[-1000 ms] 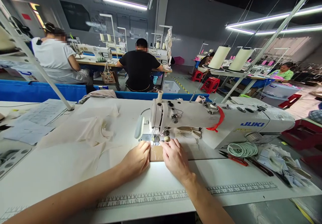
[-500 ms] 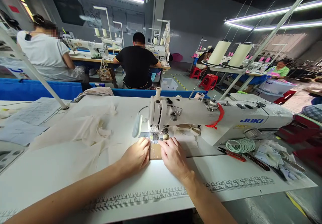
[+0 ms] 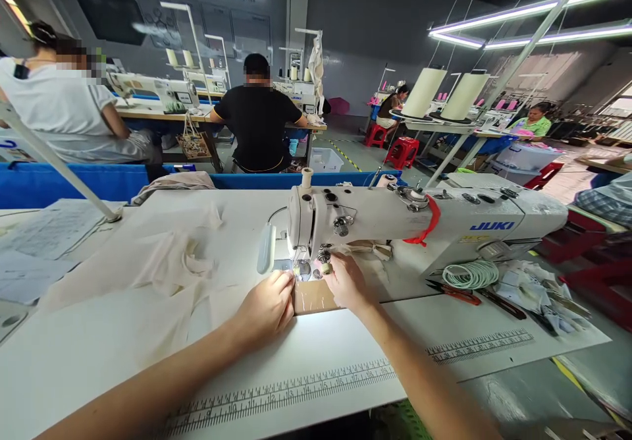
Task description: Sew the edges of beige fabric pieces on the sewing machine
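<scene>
A white sewing machine [image 3: 365, 219] stands in front of me, its needle area lit. My left hand [image 3: 269, 300] rests just left of the presser foot, fingers pinched together at the near edge of the needle plate; what they hold is too small to tell. My right hand [image 3: 348, 283] reaches in on the right of the foot, fingers curled beside a small pale knob [image 3: 326, 268], fingertips partly hidden behind it. Between the hands lies a flat tan plate [image 3: 313, 296] with a glossy surface. Sheer beige fabric [image 3: 143, 262] is spread loosely left of my left hand.
Right of the machine lie a coil of pale green cord [image 3: 471, 274], red-handled snips [image 3: 461, 294] and a heap of scraps [image 3: 538, 288]. A printed ruler [image 3: 296, 390] runs along the table front. Papers [image 3: 44, 236] lie at left. Co-workers sit at machines beyond a blue cloth trough [image 3: 99, 183].
My right hand has moved right and farther in beside the presser foot, exposing more of the tan plate. My left hand stays by the foot. The view has shifted slightly.
</scene>
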The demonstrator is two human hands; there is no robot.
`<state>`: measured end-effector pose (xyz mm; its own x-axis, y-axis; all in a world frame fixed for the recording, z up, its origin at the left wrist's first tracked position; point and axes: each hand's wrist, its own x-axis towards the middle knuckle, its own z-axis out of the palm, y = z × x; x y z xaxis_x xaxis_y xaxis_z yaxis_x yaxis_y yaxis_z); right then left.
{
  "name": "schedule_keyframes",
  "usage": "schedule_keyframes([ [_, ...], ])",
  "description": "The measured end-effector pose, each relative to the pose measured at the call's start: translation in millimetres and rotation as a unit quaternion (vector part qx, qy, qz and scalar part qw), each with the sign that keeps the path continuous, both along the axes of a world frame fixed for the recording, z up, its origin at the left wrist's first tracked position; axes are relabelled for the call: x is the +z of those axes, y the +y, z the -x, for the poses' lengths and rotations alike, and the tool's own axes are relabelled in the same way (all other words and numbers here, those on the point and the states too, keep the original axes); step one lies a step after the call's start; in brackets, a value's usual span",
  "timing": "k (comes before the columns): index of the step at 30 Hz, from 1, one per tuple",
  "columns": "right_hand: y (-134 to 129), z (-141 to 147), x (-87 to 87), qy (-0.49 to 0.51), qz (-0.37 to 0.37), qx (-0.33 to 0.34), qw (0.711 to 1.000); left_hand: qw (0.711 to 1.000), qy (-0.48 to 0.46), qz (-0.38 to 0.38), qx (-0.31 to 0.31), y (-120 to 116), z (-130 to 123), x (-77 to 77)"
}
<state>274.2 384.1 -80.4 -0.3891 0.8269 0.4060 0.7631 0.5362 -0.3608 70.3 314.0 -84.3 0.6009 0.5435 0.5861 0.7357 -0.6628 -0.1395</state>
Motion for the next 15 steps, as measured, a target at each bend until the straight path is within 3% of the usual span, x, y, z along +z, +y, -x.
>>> schedule_keyframes([
  [8,-14,1,-6.6,0.030,-0.088,-0.022,0.995,1.000,0.005,0.006,0.011,3,2,-3.0],
  [15,-11,7,-2.4,0.018,-0.032,-0.061,0.997,1.000,-0.020,0.006,0.004,10,4,-3.5],
])
